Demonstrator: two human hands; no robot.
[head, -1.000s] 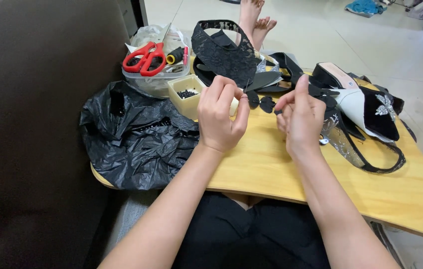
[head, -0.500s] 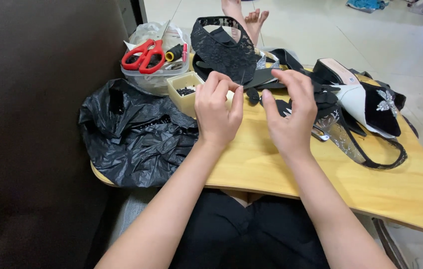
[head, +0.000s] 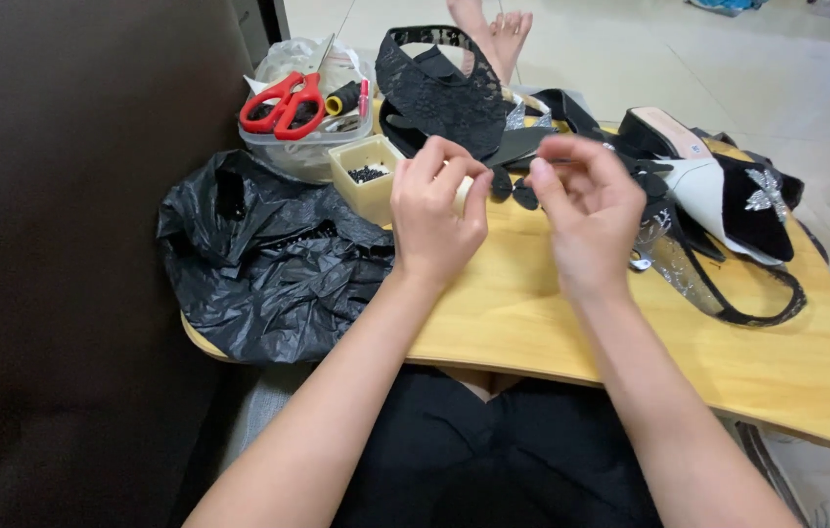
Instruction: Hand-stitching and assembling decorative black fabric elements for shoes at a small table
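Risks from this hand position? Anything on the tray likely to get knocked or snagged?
1. The left hand works right beside the small open box of dark beads; a nudge could probably tip it and spill them.
2. The black plastic bag hangs over the edge of the wooden tray and may slide off.
3. The right hand hovers over loose black straps; fingers could snag one and drag the black and white shoe.
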